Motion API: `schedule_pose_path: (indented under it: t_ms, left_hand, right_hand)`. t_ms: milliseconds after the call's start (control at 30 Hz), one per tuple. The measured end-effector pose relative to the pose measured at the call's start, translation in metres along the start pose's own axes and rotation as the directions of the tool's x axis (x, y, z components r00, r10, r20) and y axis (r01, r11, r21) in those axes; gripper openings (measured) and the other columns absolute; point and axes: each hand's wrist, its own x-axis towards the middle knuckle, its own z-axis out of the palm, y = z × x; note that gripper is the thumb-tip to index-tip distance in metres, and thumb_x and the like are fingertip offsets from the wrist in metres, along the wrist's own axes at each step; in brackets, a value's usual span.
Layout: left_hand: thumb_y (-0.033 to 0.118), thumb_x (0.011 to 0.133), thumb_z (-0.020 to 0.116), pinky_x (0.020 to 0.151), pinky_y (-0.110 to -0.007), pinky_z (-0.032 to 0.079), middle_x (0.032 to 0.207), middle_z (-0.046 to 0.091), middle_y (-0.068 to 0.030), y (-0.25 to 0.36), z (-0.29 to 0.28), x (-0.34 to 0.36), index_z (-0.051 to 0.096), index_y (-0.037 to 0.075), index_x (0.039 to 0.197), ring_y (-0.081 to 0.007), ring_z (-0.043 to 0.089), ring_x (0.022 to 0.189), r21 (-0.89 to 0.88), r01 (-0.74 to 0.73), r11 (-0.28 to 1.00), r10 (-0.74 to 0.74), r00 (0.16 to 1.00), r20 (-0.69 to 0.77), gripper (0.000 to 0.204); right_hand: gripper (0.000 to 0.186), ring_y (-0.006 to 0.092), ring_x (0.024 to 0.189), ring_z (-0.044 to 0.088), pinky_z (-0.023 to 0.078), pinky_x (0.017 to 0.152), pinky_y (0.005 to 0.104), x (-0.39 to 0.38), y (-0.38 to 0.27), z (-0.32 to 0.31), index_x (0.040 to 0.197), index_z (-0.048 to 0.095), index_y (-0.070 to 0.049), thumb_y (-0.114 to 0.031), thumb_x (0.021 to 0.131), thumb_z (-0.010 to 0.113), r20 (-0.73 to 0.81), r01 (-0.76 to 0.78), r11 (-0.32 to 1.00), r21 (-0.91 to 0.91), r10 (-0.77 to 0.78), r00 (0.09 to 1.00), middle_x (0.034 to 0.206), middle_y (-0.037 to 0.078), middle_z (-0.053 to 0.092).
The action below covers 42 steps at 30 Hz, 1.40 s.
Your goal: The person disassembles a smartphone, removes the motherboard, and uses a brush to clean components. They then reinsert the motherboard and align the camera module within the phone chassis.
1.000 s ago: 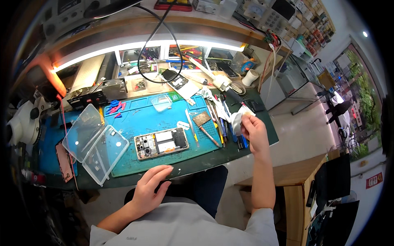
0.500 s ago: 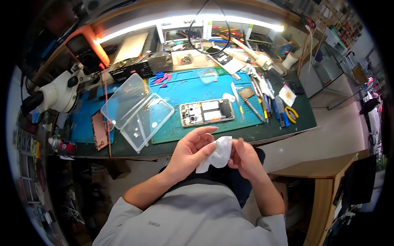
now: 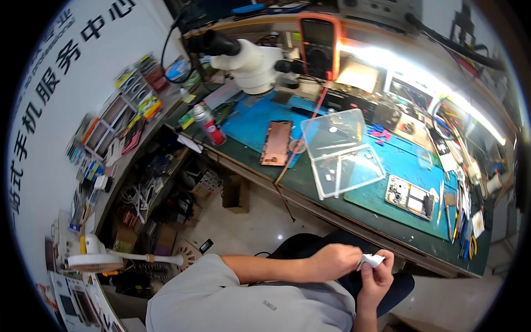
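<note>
Over my lap, below the bench edge, my left hand and my right hand both have fingers closed on a crumpled white tissue. On the green-and-blue mat in front lies an opened phone with its inner parts showing. An open clear plastic case sits to its left, and a row of tools, including yellow-handled pliers, lies to its right. A copper-coloured phone panel rests farther left, beside a red cord.
A white microscope, an orange multimeter and a red-and-white spray can stand on the bench. A side counter carries trays and small goods. A fan is at the lower left; a cardboard box sits on the floor.
My right hand has brought the tissue down from the bench's right side to my lap, where my left hand took hold too. My view has swung left toward the microscope and side counter.
</note>
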Motion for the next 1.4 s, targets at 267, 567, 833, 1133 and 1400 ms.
schedule_pose_path:
  t_ms: [267, 567, 833, 1133, 1400]
  left_hand:
    - [0.017, 0.101, 0.066, 0.086, -0.046, 0.058, 0.114, 0.071, -0.0181, -0.001, -0.039, -0.048, 0.067, 0.000, 0.115, -0.0358, 0.071, 0.102, -0.041, 0.319, 0.947, -0.267, 0.850, 0.453, 0.022]
    - [0.017, 0.091, 0.080, 0.111, -0.043, 0.045, 0.149, 0.052, -0.0209, -0.155, -0.282, -0.114, 0.030, 0.000, 0.162, -0.0349, 0.054, 0.136, 0.197, 0.598, 0.777, 0.122, 0.165, -0.979, 0.088]
    - [0.028, 0.087, 0.087, 0.101, -0.041, 0.052, 0.130, 0.067, -0.0234, -0.166, -0.335, -0.112, 0.050, 0.000, 0.143, -0.0297, 0.067, 0.119, -0.026, 0.569, 0.822, -0.129, 0.142, -0.981, 0.073]
    - [0.028, 0.079, 0.091, 0.108, -0.047, 0.047, 0.136, 0.061, -0.0267, -0.253, -0.558, -0.233, 0.050, -0.007, 0.144, -0.0409, 0.060, 0.125, 0.057, 0.734, 0.677, 0.285, -0.189, -0.940, 0.085]
    - [0.030, 0.087, 0.084, 0.102, -0.046, 0.051, 0.127, 0.072, -0.0211, -0.388, -0.611, -0.300, 0.061, -0.003, 0.138, -0.0354, 0.068, 0.118, 0.037, 0.933, 0.359, 0.055, 0.018, -0.998, 0.064]
  right_hand:
    - [0.009, 0.0137, 0.079, 0.070, 0.053, 0.070, 0.0260, -0.005, 0.028, 0.052, 0.104, 0.074, 0.005, 0.002, 0.100, 0.067, 0.048, 0.037, 0.990, -0.139, -0.031, 0.998, 0.091, 0.010, 0.072]
    - [0.009, 0.0085, 0.067, 0.060, 0.043, 0.059, 0.0234, -0.001, 0.068, 0.044, 0.096, 0.074, 0.005, -0.002, 0.099, 0.068, 0.049, -0.047, 0.956, -0.289, 0.064, 0.997, 0.081, 0.004, 0.064]
    - [0.022, 0.0104, 0.081, 0.066, 0.054, 0.075, 0.0255, 0.008, 0.059, 0.051, 0.121, 0.076, 0.001, -0.003, 0.101, 0.068, 0.116, -0.044, 0.956, -0.290, 0.081, 0.990, 0.097, 0.004, 0.076]
    - [0.022, 0.0132, 0.087, 0.071, 0.057, 0.080, 0.0272, -0.006, 0.090, 0.042, 0.121, 0.075, 0.005, -0.002, 0.101, 0.068, 0.098, -0.252, 0.906, -0.340, 0.301, 0.949, 0.102, 0.009, 0.078]
    - [0.016, 0.0261, 0.070, 0.070, 0.054, 0.063, 0.0318, 0.013, 0.090, 0.053, 0.097, 0.077, 0.004, -0.010, 0.091, 0.079, -0.033, -0.187, 0.866, -0.463, 0.194, 0.980, 0.085, 0.014, 0.072]
